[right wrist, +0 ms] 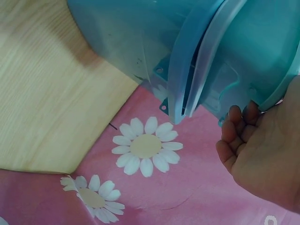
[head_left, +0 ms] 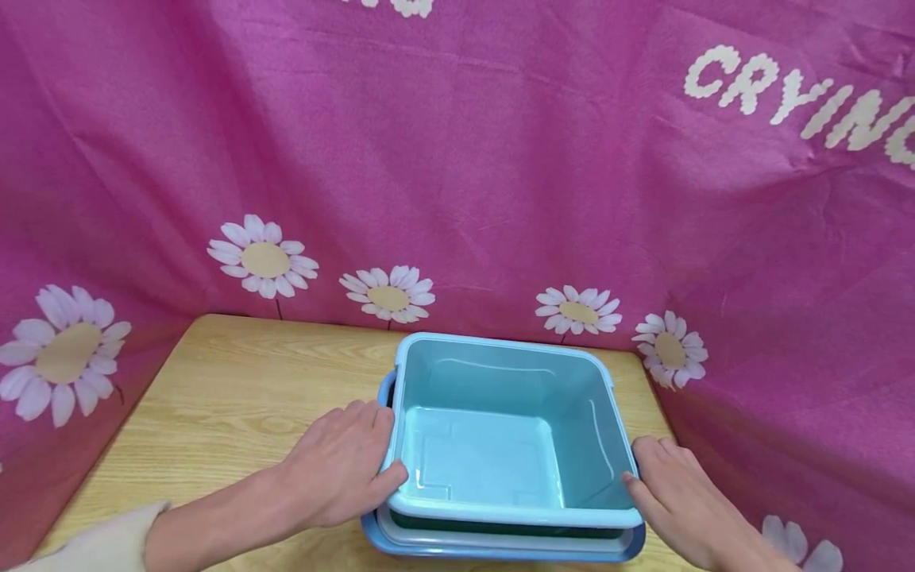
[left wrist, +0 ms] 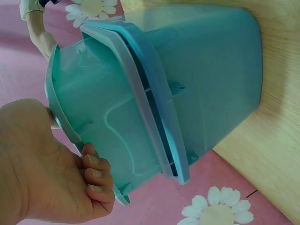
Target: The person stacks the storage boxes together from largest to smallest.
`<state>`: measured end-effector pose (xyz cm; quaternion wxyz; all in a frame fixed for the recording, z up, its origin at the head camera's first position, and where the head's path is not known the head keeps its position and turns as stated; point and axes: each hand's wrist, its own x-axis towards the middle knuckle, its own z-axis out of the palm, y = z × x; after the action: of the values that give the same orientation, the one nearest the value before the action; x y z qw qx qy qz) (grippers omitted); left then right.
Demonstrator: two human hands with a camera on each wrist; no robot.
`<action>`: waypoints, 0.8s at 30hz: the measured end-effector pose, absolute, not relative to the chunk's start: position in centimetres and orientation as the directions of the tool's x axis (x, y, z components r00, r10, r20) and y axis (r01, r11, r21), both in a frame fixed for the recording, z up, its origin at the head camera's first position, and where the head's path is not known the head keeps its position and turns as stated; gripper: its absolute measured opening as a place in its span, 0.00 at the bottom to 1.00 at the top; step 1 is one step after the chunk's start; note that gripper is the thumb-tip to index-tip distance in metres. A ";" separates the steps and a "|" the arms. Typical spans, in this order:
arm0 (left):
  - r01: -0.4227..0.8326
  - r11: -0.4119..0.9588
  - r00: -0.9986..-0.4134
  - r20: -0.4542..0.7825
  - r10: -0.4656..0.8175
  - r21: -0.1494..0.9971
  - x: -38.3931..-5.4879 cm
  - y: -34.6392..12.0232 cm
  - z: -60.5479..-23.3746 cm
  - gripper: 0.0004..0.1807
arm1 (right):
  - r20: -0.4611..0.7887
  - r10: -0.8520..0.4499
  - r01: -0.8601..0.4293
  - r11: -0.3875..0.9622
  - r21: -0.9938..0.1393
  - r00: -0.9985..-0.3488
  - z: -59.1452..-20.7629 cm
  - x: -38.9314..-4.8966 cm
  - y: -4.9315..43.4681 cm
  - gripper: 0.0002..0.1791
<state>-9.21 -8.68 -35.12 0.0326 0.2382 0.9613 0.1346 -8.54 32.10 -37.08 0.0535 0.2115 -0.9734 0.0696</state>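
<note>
A light teal plastic bin [head_left: 486,457] sits tilted slightly in the top of a nested stack; its inside shows bare. My left hand [head_left: 343,465] grips its left rim, thumb over the edge and fingers curled under the lip. On the opposite side, my right hand [head_left: 679,488] holds the right rim the same way. Beneath, a pale grey rim [left wrist: 136,89] rests just inside the blue rim of an outer bin [left wrist: 211,70], with a dark gap between them. In both wrist views the teal bin stands partly raised out of those rims.
The stack stands on a light wood-grain table [head_left: 272,381], whose back and side edges meet a pink cloth [head_left: 457,159] printed with daisies and white letters. Small tabs with holes [right wrist: 161,70] stick out under the blue rim.
</note>
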 end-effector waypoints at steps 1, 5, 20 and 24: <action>0.450 0.850 -0.884 0.005 0.467 0.274 -9.2 -8.7 -35.2 0.20 | 0.129 -0.400 -0.414 0.903 -0.113 -0.907 -37.1 -8.5 32.1 0.10; 0.457 0.848 -0.882 0.016 0.470 0.270 -9.2 -8.7 -35.6 0.19 | 0.114 -0.401 -0.413 0.904 -0.113 -0.909 -37.4 -8.6 32.1 0.10; 0.481 0.836 -0.873 0.066 0.482 0.265 -9.0 -8.8 -36.2 0.16 | 0.116 -0.411 -0.423 0.899 -0.114 -0.904 -37.6 -8.4 32.0 0.11; 0.480 0.835 -0.874 0.064 0.482 0.269 -8.9 -8.8 -36.3 0.16 | 0.090 -0.394 -0.402 0.908 -0.115 -0.915 -37.7 -8.4 32.0 0.10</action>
<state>-8.89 -8.80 -36.28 0.0030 0.2510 0.9579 0.1394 -8.36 32.01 -37.74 0.0327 0.2039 -0.9762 0.0656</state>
